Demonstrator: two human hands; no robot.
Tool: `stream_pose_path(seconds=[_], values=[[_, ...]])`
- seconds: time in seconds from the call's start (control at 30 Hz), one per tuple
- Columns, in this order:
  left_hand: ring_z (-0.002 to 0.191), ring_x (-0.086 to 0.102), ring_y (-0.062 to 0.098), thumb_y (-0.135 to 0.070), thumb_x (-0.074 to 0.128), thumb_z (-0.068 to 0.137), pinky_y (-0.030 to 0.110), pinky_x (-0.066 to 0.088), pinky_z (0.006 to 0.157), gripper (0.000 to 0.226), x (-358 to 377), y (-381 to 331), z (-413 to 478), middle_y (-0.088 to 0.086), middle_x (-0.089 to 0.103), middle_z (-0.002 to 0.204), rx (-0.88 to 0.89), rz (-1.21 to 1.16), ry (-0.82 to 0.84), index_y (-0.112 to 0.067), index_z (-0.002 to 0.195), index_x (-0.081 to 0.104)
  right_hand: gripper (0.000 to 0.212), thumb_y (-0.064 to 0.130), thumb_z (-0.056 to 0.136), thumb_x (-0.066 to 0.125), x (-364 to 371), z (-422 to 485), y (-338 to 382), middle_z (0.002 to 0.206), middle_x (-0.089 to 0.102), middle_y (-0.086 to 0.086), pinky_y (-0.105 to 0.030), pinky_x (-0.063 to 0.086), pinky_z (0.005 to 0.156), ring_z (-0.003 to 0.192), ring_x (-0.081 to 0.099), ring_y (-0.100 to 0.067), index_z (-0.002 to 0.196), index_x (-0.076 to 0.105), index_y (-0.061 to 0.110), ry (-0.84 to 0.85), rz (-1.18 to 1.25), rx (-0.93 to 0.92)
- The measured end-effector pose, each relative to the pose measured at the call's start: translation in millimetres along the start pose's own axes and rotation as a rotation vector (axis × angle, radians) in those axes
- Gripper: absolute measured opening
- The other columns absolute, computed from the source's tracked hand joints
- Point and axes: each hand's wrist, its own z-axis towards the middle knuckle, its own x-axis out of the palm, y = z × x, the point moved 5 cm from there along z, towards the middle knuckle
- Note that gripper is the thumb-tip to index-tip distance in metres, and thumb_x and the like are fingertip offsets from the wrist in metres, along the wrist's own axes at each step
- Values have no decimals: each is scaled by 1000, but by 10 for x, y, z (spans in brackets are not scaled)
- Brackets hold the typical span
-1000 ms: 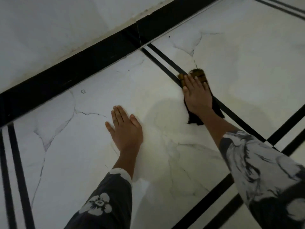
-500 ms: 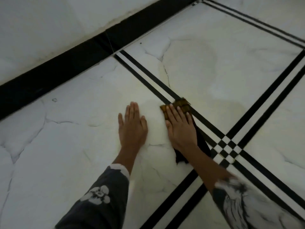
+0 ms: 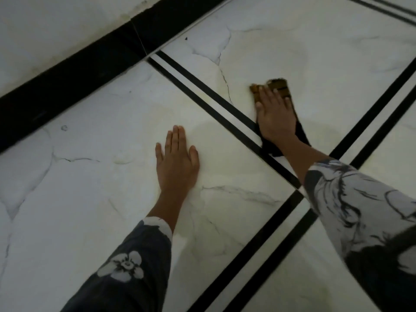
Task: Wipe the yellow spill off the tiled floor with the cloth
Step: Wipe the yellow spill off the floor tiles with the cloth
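The right hand (image 3: 275,118) lies flat with its fingers straight and close together, palm pressed down on a dark cloth with a brownish-yellow stained far end (image 3: 279,86). The stained end sticks out past the fingertips toward 12 o'clock, and a dark corner trails out beside the wrist toward 5 o'clock. The left hand (image 3: 177,158) holds nothing. It rests palm-down on the white marble-look tiled floor (image 3: 90,199), fingers straight and the thumb spread slightly, at about 8 o'clock from the right hand and well apart from it.

A pair of black inlaid stripes (image 3: 202,86) runs between the two hands. The cloth sits on the far tile just beyond them. A faint yellowish film (image 3: 209,134) shows on the tile at 1 o'clock from the left hand.

A dark sleeve with a white flower (image 3: 126,264) covers the left forearm, and a white-and-grey patterned sleeve (image 3: 360,210) covers the right. A black skirting band (image 3: 67,82) crosses at 10 o'clock, under a white wall (image 3: 45,30).
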Motion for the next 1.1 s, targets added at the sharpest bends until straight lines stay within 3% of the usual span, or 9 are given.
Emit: stream_pose_path(seconds=[0.13,0.23,0.3,0.37,0.47,0.6,0.8,0.93,1.1], values=[[146,8,17,-36,18,96,42,2,118,60,3,-12,-11,4,11,158,13,-17,3,-13,150,8,52,34,99,13,-245,-836,-818,157,14,1,-41,9,117,144,13,-18,148,12,17,-39,0,223],[146,7,18,-31,23,99,43,2,118,57,-8,-27,-24,6,10,158,1,-26,-1,-11,150,7,63,39,91,2,-222,-1564,-726,155,21,-4,-44,14,115,142,21,-22,147,18,14,-41,-9,312],[146,6,18,-31,22,99,43,1,118,57,-22,-37,-23,6,9,158,-7,-27,19,-10,150,6,63,37,91,4,-105,-1747,-238,153,26,-5,-44,19,113,140,27,-24,146,22,13,-40,-22,215],[146,6,17,-32,20,101,40,0,119,54,-58,-52,-38,4,10,158,-19,-129,41,-12,149,8,58,36,94,4,60,-1772,323,156,14,-1,-41,9,115,144,16,-20,148,12,17,-14,-4,72],[144,15,14,-34,21,102,33,4,119,49,-220,39,-100,-1,18,157,-86,-590,-13,-18,149,19,52,35,99,12,343,-1898,1021,158,5,2,-37,-2,116,145,3,-16,148,2,20,107,62,-121],[144,15,22,-21,24,103,36,6,117,45,-245,162,-545,5,20,155,64,-335,133,-11,147,23,50,38,94,23,458,-2551,1251,143,44,10,-35,28,111,132,41,-10,140,39,25,138,76,-165],[145,13,23,-29,24,100,41,6,117,53,-137,7,-1222,10,19,156,179,-140,120,-7,148,18,58,42,95,1,184,-2680,535,150,32,5,-40,14,114,140,29,-16,145,25,24,123,16,-89],[145,9,24,-26,26,101,43,5,117,53,-113,-33,-1273,11,14,157,147,-107,162,-7,149,13,68,45,85,-10,-84,-2596,-501,156,7,6,-39,5,116,145,11,-16,148,6,24,27,-71,134],[146,7,25,-26,24,101,43,3,117,53,-120,-56,-1277,11,11,157,152,-85,150,-7,149,11,65,45,89,-3,-336,-3016,-1461,157,10,4,-41,7,117,145,10,-16,148,7,21,-53,-50,431]])
